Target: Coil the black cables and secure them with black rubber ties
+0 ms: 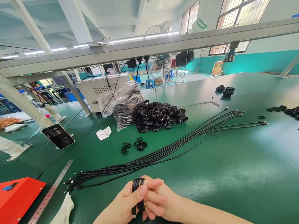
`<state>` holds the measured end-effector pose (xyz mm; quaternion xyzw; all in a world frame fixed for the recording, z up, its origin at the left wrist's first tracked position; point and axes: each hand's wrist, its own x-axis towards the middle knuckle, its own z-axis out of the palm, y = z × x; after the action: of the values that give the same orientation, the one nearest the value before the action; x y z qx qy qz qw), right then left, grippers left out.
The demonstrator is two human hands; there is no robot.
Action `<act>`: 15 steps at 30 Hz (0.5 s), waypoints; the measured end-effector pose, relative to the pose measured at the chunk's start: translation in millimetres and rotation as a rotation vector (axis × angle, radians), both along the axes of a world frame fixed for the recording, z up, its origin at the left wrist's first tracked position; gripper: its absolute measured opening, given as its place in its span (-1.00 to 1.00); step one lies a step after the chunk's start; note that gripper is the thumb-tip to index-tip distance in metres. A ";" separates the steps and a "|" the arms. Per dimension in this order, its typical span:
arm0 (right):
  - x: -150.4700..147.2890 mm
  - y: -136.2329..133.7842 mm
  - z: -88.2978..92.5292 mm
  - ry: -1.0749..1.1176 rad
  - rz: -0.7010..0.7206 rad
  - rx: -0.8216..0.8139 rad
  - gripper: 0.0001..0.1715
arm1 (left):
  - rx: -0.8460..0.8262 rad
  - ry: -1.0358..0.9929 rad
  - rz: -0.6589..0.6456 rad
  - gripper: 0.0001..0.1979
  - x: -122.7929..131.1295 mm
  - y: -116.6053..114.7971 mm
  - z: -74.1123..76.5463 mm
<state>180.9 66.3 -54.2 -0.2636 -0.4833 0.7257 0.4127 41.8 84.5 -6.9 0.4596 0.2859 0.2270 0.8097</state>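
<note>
Green factory workbench [233,193], left hand [121,202] and right hand [158,199] both clenched around a small coil of black cable [137,186], more cables [151,160] lying just ahead

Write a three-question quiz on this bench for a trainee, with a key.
1. What are the left hand and right hand holding together?
2. True or false: the heap of coiled cables lies inside the clear plastic bag.
3. What colour is the box at the lower left? A) red B) blue C) white

Key:
1. A coiled black cable
2. False: the heap lies beside the bag
3. A
</note>
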 end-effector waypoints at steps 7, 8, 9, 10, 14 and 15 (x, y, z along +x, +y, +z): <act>10.8 -8.0 10.8 -0.220 -0.136 0.091 -0.68 | -0.011 0.008 0.041 -0.62 10.2 -6.9 5.4; 11.5 -8.9 13.3 -0.238 -0.146 0.108 -0.71 | -0.019 0.010 0.047 -0.63 10.6 -7.7 7.1; 11.7 -9.7 15.1 -0.243 -0.154 0.115 -0.72 | -0.027 0.010 0.054 -0.63 10.7 -8.5 8.3; 11.5 -10.3 16.1 -0.242 -0.157 0.110 -0.73 | -0.039 0.007 0.062 -0.64 10.5 -9.4 8.8; 8.9 -8.8 10.0 -0.225 -0.132 0.086 -0.66 | -0.071 -0.088 0.096 -0.60 7.5 -11.5 5.9; 8.5 -7.8 6.8 -0.220 -0.118 0.078 -0.65 | -0.087 -0.124 0.102 -0.60 5.9 -11.1 4.9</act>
<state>189.3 58.5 -47.5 -0.3532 -0.5372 0.6474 0.4092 47.8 73.5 -2.0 0.3940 0.2679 0.2831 0.8324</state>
